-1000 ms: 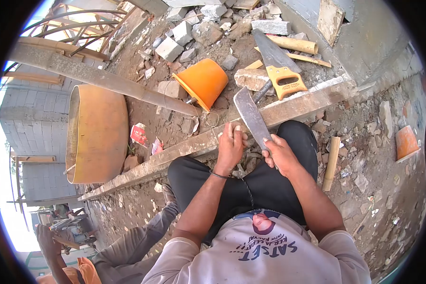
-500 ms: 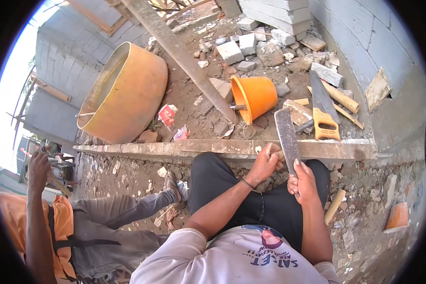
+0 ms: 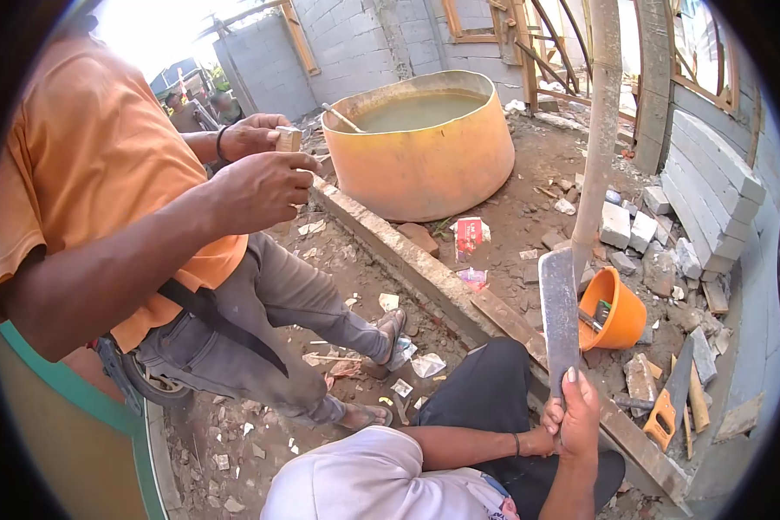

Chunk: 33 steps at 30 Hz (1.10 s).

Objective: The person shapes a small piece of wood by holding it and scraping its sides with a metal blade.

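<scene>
My right hand is closed round the handle of a machete, its broad, worn grey blade pointing up. Close behind it, at the lower right, is my left hand. A dark band circles that wrist, and its fingers are mostly hidden, so I cannot see what it holds. Both hands are above my dark trousers, beside a long wooden plank on a low ledge. Just beyond the blade, an orange bucket lies tipped on its side with something inside.
A co-worker in an orange shirt stands at left, holding a small wood block. Behind is a large yellow tub of murky water. A slanting pole, a handsaw, rubble and stacked grey blocks are at right.
My view has swung left and up, bringing the co-worker and the tub's water into sight. The machete remains in my right hand. My left hand, earlier a visible fist, is now mostly hidden.
</scene>
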{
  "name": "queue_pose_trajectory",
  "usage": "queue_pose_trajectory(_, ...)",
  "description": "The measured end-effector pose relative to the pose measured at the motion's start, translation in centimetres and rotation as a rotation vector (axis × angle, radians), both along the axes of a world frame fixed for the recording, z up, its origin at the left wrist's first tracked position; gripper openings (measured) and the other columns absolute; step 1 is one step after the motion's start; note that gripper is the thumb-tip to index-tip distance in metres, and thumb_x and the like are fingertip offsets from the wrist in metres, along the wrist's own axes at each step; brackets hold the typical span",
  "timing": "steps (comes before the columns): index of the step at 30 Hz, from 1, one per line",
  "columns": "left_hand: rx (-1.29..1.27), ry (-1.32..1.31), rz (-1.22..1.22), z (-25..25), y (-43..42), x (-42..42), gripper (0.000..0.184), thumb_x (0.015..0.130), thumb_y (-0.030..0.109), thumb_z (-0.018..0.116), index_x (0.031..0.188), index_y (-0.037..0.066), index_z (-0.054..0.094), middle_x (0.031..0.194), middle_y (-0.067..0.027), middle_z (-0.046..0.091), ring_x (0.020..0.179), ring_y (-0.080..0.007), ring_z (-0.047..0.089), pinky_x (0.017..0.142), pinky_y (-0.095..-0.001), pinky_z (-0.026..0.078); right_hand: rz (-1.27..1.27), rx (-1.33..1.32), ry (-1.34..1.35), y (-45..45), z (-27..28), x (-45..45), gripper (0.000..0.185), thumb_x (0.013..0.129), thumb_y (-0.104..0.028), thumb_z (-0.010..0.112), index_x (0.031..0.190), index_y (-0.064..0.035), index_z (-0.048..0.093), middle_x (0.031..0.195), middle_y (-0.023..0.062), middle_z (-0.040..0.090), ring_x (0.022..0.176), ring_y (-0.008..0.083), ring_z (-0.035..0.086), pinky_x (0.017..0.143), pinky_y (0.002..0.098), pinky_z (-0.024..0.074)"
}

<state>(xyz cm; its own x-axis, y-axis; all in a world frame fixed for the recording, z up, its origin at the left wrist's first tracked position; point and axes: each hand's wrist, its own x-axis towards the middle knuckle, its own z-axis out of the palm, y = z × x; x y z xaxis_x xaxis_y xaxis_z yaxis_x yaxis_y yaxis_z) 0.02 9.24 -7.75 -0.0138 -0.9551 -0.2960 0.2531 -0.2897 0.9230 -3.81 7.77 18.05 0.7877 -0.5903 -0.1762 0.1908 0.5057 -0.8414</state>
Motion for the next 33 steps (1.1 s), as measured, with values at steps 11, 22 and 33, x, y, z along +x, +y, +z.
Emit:
queue_pose_trajectory(11,-0.049,-0.013,-0.016,-0.4,-0.3,0.7,0.019,0.104,0.024,0.054,0.104,0.006,0.061,0.07,0.0002,0.058,0.051,-0.0087,0.052,0.044,-0.0272,0.041,0.121,-0.041,0.003,4.7,2.9,5.3,0.03,0.108,-0.038,0.061,0.109,-0.008,0.054,0.059,-0.0034,0.042,0.044,0.0065,0.042,0.04,0.0234,0.0361)
queue_pose_trajectory(22,-0.104,0.008,0.046,-0.5,0.0,-0.2,0.019,0.1,0.023,0.062,0.103,0.005,0.062,0.069,-0.0004,0.058,0.052,-0.0092,0.054,0.043,-0.0279,0.041,0.221,-0.164,0.041,4.6,0.6,4.1,0.033,0.11,-0.037,0.059,0.112,-0.0037,0.054,0.083,0.0012,0.053,0.055,0.0066,0.047,0.047,0.0224,0.0405)
queue_pose_trajectory(33,-0.046,-0.233,-0.018,7.9,3.4,2.1,0.025,0.094,0.023,0.074,0.098,0.0,0.064,0.075,-0.0048,0.063,0.058,-0.011,0.057,0.051,-0.031,0.046,-0.811,-1.346,0.913,-11.1,-13.0,-9.4,0.036,0.108,-0.028,0.055,0.123,0.0045,0.062,0.112,0.0222,0.067,0.107,0.0419,0.062,0.098,0.0502,0.0461)
